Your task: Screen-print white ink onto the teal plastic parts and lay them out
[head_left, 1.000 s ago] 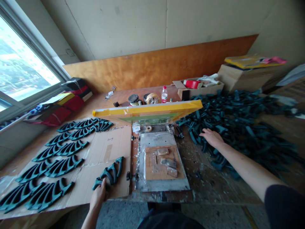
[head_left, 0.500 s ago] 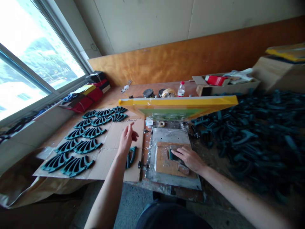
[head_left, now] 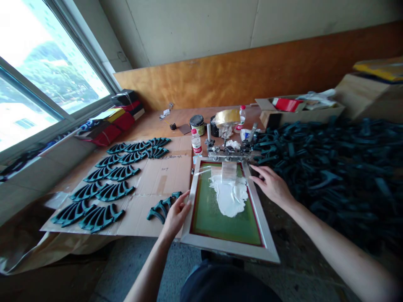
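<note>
A screen-printing frame [head_left: 261, 228] lies flat on the bench in front of me, its green mesh [head_left: 217, 218] carrying a blob of white ink [head_left: 231, 193]. My left hand [head_left: 176, 213] grips the frame's left rail, fingers curled over it. My right hand [head_left: 272, 186] rests on the right rail with fingers spread and holds nothing. Just left of my left hand lies a dark teal curved plastic part [head_left: 162, 206] on a cardboard sheet [head_left: 166, 174].
Rows of teal parts [head_left: 103, 188] cover the cardboard at left. A big heap of the same parts [head_left: 330, 167] fills the right side. Behind the frame stand an ink tin [head_left: 197, 124], a bottle [head_left: 196, 143], a tape-wrapped tub [head_left: 225, 119] and open boxes [head_left: 299, 111].
The frame, raised on its hinge before, has come down flat over the base plate. My right hand left the teal part on the plate; both hands now sit on the frame's rails.
</note>
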A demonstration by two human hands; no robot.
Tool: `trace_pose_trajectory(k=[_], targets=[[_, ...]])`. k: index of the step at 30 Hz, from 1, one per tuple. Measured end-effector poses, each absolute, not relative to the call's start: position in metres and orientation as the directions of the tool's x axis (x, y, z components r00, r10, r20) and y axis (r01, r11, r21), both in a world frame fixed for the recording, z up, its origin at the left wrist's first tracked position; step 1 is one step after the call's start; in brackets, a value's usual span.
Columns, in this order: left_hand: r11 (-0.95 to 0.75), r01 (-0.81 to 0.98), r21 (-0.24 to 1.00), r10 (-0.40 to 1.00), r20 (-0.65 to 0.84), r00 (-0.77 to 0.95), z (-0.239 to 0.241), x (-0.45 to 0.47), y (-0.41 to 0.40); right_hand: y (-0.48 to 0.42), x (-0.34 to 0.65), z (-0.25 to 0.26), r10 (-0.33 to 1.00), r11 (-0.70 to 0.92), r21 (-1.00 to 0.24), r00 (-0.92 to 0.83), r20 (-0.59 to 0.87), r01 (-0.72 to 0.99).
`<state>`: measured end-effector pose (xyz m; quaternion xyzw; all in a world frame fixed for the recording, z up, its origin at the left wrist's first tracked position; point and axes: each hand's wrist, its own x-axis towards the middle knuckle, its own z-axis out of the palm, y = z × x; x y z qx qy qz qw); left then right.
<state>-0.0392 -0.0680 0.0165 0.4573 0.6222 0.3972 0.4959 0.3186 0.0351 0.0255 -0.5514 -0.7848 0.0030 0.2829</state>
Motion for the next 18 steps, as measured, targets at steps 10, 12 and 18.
trace_pose_trajectory(k=[10,12,18], targets=[[0.298,0.435,0.850,0.953,-0.289,-0.088,-0.041,-0.038,-0.065,0.011,0.247,0.024,0.759,0.651,-0.091,-0.642,0.110,0.754],[0.304,0.430,0.850,0.952,-0.292,-0.096,-0.041,-0.039,-0.066,-0.007,0.261,0.020,0.645,0.764,-0.085,-0.750,0.148,0.640],[0.296,0.409,0.863,0.955,-0.273,-0.115,-0.042,-0.038,-0.067,-0.008,0.271,0.032,0.559,0.827,-0.195,-0.807,0.188,0.527]])
